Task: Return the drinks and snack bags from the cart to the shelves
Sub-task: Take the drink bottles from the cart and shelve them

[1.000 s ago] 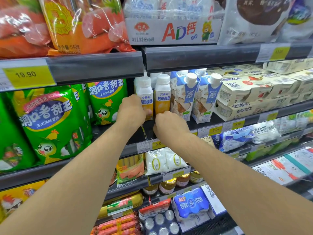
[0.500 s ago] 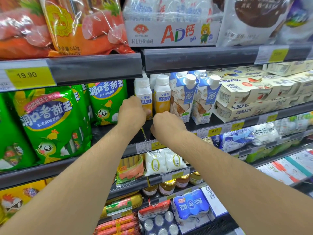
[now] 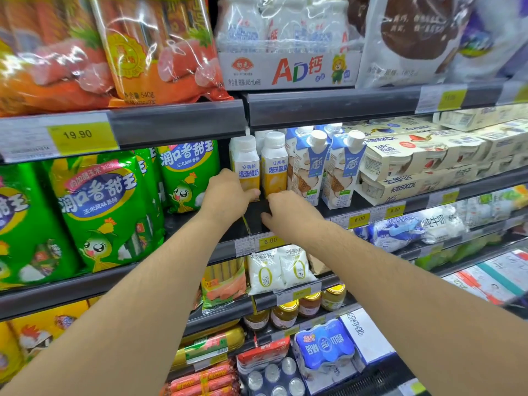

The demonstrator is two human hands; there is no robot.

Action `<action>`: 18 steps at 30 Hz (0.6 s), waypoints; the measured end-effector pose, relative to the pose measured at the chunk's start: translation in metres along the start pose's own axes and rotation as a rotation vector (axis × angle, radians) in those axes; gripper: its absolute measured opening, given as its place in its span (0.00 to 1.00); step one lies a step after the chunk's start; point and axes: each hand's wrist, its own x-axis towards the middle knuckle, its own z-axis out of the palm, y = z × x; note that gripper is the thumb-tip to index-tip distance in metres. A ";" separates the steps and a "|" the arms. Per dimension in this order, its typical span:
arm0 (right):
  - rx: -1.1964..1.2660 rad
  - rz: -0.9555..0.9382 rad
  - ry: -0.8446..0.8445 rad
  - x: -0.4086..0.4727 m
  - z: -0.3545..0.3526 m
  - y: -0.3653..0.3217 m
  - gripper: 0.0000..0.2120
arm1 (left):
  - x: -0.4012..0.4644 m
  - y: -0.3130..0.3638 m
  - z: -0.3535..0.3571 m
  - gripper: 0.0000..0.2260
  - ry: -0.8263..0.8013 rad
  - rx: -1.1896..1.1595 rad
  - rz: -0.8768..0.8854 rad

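Observation:
Two white-and-yellow yogurt bottles stand side by side at the front of the dark middle shelf (image 3: 285, 224). My left hand (image 3: 228, 195) wraps the base of the left yogurt bottle (image 3: 245, 167), thumb across its front. My right hand (image 3: 288, 210) sits just below the base of the right yogurt bottle (image 3: 274, 170). Its thumb points left, and its fingers are hidden behind the back of the hand. Both bottles are upright. No cart is in view.
Blue-and-white cartons (image 3: 311, 167) stand right of the bottles, with stacked yogurt cup packs (image 3: 414, 167) beyond. Green sausage bags (image 3: 105, 212) fill the shelf to the left. The shelf above (image 3: 177, 121) overhangs closely. Lower shelves hold milk pouches (image 3: 280, 270), jars and cans.
Both hands have stayed at the bases of the two bottles. Only the view has shifted slightly.

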 end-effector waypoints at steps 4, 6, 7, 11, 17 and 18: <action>0.075 0.002 -0.005 -0.005 -0.007 0.003 0.13 | -0.013 -0.015 -0.016 0.22 -0.060 0.037 0.116; 0.081 0.003 -0.007 -0.012 -0.013 0.003 0.15 | -0.020 -0.022 -0.024 0.22 -0.139 0.122 0.164; 0.068 0.003 -0.003 -0.016 -0.016 0.003 0.17 | -0.024 -0.025 -0.027 0.22 -0.178 0.170 0.181; -0.076 -0.003 -0.010 -0.036 -0.021 0.003 0.20 | -0.035 -0.039 -0.031 0.24 -0.275 0.368 0.224; -0.183 -0.026 -0.002 -0.069 -0.022 0.004 0.23 | -0.067 -0.050 -0.041 0.27 -0.329 0.515 0.212; -0.194 -0.028 -0.009 -0.075 -0.023 0.003 0.23 | -0.074 -0.052 -0.043 0.27 -0.323 0.527 0.208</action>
